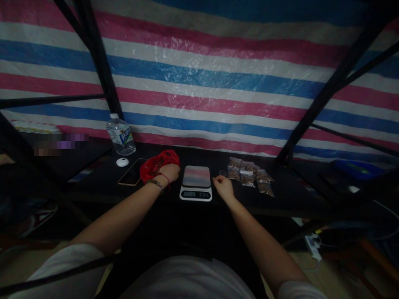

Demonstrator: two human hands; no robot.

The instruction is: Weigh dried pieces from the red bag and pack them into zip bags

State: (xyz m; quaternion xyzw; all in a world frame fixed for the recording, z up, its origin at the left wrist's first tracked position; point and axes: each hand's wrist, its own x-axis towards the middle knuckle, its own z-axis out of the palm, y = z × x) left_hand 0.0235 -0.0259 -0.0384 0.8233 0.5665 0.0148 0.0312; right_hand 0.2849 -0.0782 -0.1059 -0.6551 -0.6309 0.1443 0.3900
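My left hand point(170, 172) is at the right side of a red plastic bag point(168, 156), its fingers curled down and mostly hidden. Small brown pieces show inside the bag. A white digital scale point(195, 198) with a metal plate stands between my hands, its plate bare and its display too dim to read. Just right of the scale, my right hand point(223, 187) has its fingers drawn together beside a small clear plastic item point(222, 172). Whether the fingers grip that item is unclear. Several small clear bags of brown pieces point(248, 176) lie farther right.
A clear plastic bottle point(121, 135) stands at the back left. Near it are a white rounded object point(122, 162) and a phone point(130, 173). Dark metal posts point(99, 62) flank the black table point(215, 155), with a striped plastic sheet point(199, 95) behind. A power strip point(312, 246) is low right.
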